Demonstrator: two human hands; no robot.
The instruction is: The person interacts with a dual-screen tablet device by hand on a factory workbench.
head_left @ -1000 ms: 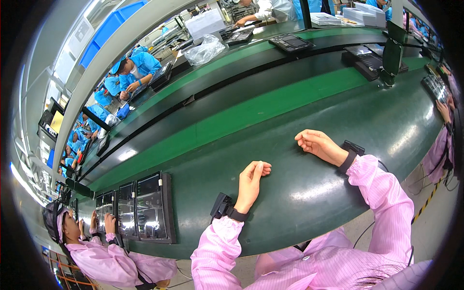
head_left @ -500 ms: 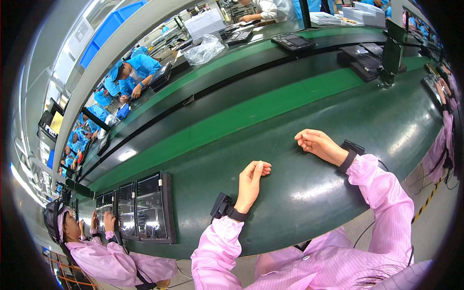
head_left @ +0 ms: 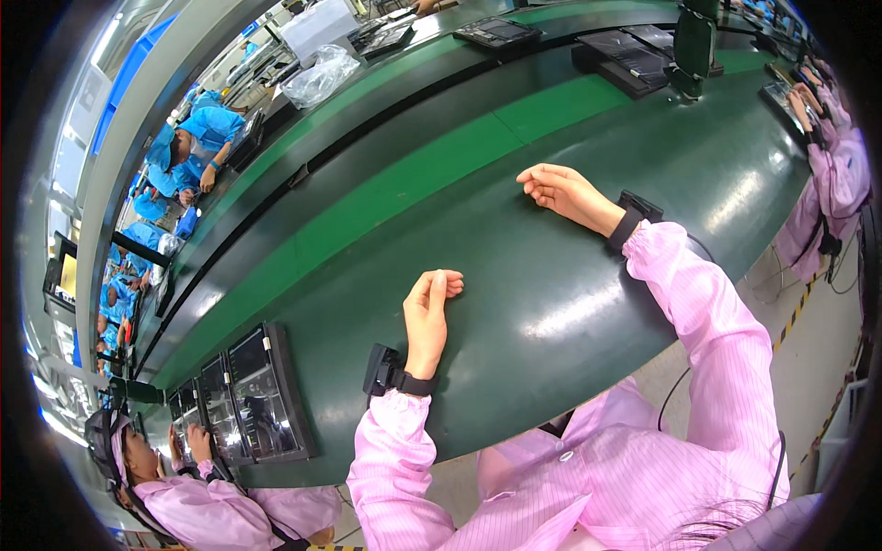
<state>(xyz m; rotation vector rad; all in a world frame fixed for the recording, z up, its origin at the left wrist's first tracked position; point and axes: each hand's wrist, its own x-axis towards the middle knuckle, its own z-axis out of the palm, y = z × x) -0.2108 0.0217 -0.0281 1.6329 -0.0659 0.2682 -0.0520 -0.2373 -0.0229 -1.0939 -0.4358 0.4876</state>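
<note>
My left hand rests on the green work table, its fingers curled in and the thumb lying against them, with nothing in it. Farther off and to the right lies my right hand, fingers loosely bent and held together, also without anything in it. The two hands are apart, and no object lies beside either. A black wristband with a small box sits on my left wrist. A similar black box is strapped to the right wrist.
At the left, foam trays with dark panels lie before a co-worker in pink. Beyond the table runs a belt line with a dark tray, a flat device and a plastic bag. A black post stands far right.
The view has shifted, so the table and both hands sit higher and more to the left. The right fingers look slightly straighter; the left hand keeps its pose.
</note>
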